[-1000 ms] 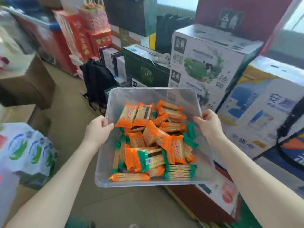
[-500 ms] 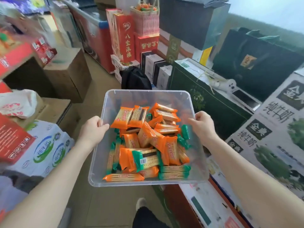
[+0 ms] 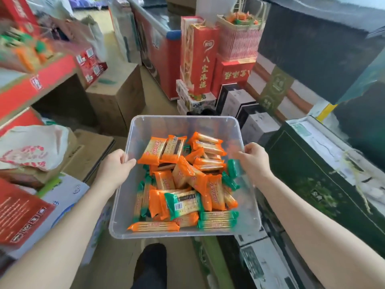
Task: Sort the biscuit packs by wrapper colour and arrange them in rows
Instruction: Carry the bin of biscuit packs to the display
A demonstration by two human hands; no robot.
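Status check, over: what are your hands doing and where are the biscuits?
Left hand and right hand gripping clear tub rims. Biscuit packs mixed, orange and green, unsorted. Stacked cartons crowd ahead.

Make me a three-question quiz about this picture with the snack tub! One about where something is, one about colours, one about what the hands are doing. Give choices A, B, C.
1. Where are the biscuit packs?
A. On the floor
B. In the clear tub
C. On a shelf

2. Which wrapper colours show in the tub?
A. Orange and green
B. Blue and pink
C. Black and purple

3. What are the hands doing?
A. Hanging idle
B. Sorting packs
C. Holding the tub's sides

Answers: 1 B, the packs lie heaped inside it. 2 A, only those two colours show. 3 C, the left hand and right hand each grip a rim.
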